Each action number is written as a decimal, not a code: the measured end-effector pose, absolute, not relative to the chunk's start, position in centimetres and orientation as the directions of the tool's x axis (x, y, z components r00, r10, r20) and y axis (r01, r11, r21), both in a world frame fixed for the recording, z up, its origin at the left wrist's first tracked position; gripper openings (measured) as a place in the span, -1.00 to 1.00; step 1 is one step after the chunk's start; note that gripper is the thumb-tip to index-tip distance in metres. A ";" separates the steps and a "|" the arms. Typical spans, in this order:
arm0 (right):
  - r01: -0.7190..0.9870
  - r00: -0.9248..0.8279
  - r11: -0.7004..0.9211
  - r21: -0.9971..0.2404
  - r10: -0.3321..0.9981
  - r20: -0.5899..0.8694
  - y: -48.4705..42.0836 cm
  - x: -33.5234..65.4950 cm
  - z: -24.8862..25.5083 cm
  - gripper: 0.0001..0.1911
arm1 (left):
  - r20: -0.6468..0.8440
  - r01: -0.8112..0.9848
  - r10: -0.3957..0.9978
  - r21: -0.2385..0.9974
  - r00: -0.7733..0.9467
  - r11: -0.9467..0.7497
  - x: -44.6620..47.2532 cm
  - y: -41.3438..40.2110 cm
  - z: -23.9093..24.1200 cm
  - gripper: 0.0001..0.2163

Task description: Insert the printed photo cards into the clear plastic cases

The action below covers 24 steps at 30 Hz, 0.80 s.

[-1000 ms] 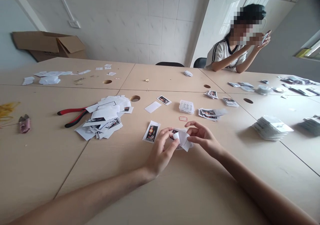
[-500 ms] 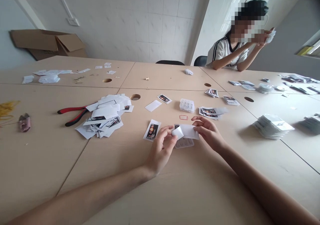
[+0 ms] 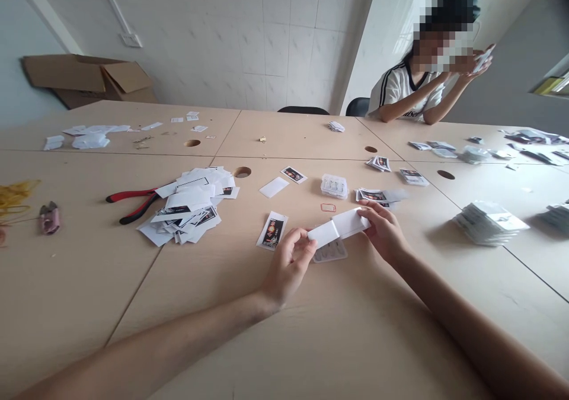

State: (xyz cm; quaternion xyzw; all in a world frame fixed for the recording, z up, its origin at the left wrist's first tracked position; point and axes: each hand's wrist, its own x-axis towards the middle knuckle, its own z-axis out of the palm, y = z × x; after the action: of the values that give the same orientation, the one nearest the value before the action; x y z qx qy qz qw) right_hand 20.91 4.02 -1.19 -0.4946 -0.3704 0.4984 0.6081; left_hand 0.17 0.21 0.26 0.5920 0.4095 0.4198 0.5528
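My left hand [image 3: 288,264] and my right hand [image 3: 384,229] hold a white paper strip [image 3: 338,227] stretched out between them, each pinching one end just above the table. Under the strip lies a small clear plastic tray [image 3: 329,250]. A printed card [image 3: 272,232] lies flat just left of my left hand. A small red ring [image 3: 328,207] sits on the table beyond the strip.
A heap of white and printed cards [image 3: 189,205] lies to the left with red-handled pliers [image 3: 132,203] beside it. A clear plastic box [image 3: 334,186] and card stacks [image 3: 377,195] lie ahead. A stack [image 3: 488,222] sits right. Another person [image 3: 422,86] sits at the far side.
The folded white paper has been opened out into a long strip. My right hand moved right and slightly away, uncovering the clear tray on the table.
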 end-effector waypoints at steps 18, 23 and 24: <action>-0.314 0.363 0.110 -0.943 0.932 -0.012 4.1 21.0 -0.5 -0.73 | -0.011 0.078 0.946 0.997 0.325 -0.015 0.1 0.4 0.2 -0.82; -0.322 0.383 0.118 -0.939 0.924 -0.016 4.2 21.0 -0.4 -0.72 | -0.015 0.083 0.949 0.996 0.314 -0.012 0.2 0.4 0.2 -0.82; -0.328 0.383 0.119 -0.937 0.924 -0.016 4.2 21.0 -0.4 -0.73 | -0.015 0.078 0.948 0.997 0.317 -0.011 0.2 0.4 0.2 -0.82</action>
State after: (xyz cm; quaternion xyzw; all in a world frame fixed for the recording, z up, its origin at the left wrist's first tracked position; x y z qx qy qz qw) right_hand 21.01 4.23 -0.40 -0.4783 -0.3115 0.4600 0.6801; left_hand 0.18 0.37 0.19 0.5926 0.4330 0.3925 0.5542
